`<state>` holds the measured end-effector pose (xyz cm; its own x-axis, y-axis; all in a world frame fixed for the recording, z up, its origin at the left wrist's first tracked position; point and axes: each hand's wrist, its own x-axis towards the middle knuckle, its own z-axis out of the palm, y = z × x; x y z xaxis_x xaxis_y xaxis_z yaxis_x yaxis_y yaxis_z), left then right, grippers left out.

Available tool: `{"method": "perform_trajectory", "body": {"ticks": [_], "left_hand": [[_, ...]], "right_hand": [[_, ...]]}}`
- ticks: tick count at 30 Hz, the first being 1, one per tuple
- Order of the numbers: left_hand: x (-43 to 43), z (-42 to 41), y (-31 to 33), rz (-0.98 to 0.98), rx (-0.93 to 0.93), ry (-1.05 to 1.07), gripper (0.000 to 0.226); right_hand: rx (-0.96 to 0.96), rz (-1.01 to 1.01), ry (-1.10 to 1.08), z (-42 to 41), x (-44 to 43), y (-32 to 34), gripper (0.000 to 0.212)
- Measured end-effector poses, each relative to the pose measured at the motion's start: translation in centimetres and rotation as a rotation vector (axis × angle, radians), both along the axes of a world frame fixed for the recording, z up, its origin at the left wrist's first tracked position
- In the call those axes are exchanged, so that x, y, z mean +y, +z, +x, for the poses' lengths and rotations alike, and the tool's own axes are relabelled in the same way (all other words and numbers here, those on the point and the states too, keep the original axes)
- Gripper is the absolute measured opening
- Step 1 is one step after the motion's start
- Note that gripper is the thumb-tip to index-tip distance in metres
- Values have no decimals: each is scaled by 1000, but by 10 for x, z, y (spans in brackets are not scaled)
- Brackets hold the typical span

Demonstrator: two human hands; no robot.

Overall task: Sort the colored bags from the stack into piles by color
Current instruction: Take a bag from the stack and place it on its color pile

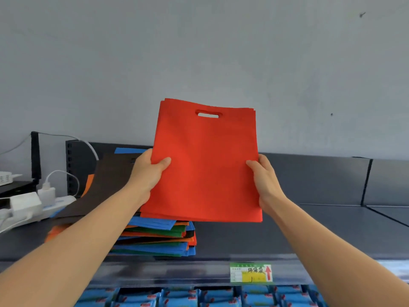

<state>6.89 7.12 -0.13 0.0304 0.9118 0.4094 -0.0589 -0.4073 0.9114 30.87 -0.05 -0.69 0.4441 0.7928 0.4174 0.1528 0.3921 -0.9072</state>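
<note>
Head view: left hand (150, 171) and right hand (263, 177) each grip a side edge of the red bags (203, 165), holding them upright between them above the mixed stack (159, 238), likely to square their edges for piling.

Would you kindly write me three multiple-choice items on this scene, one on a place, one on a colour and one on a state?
1. Where is the mixed stack? A. on the shelf, below the held bags; B. on the floor; C. in a box.
2. What colour are the held bags? A. green; B. red; C. black.
3. How are they held? A. by one hand; B. not at all; C. upright, by both hands.
Answers: 1 A, it lies on the shelf under them; 2 B, plainly red; 3 C, left hand and right hand each grip a side edge.
</note>
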Motion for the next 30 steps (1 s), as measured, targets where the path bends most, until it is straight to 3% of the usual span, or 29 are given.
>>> {"method": "perform_trajectory", "body": {"ticks": [5,11,16,20,26,30], "left_hand": [[-8,47,1,177,67,68,17],[-16,127,0,65,116,-38,23],[-41,209,-4,146,52,-3,25],[-58,271,-8,161,57,1,38],[-84,361,-20,110,163,-210,35],[-89,416,-29,-15,383,-405,54]], "right_hand": [[-81,12,-134,40,-15,-4,16],[-81,58,-223,113,-51,2,24],[-18,-53,-153,185,-87,3,18],[-166,-260,-289,253,-106,-8,19],[-216,-281,-435,340,-140,-23,13],[-231,-248,-533,396,-163,-31,18]]}}
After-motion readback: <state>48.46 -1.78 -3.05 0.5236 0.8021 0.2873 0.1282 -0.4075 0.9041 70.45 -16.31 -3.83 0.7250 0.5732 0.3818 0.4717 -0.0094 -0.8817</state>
